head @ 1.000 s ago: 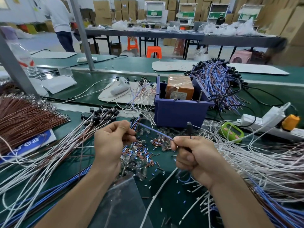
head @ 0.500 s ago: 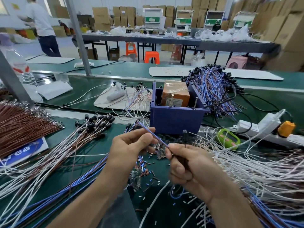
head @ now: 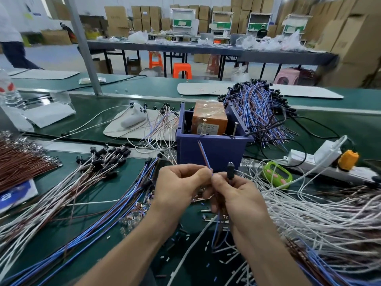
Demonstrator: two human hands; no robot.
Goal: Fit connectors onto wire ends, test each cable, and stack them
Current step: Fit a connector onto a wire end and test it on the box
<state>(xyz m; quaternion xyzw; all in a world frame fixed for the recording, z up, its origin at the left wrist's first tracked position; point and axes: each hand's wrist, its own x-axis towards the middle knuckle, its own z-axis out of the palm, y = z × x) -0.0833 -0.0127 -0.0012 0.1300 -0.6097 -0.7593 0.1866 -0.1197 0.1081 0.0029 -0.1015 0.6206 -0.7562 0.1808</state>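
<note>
You are at the fitting step. Your left hand pinches the blue-and-brown wire pair between thumb and forefinger, just below its ends, which stand up in front of the purple box. Your right hand is curled round the lower run of the same pair, its fingertips touching the left's, and a black plug pokes up from its grip. Whether the ends already carry connectors is too fine to tell. Next, I judge, you need both tips kept steady and apart, then brought to the two upright pins on the box rim for testing.
</note>
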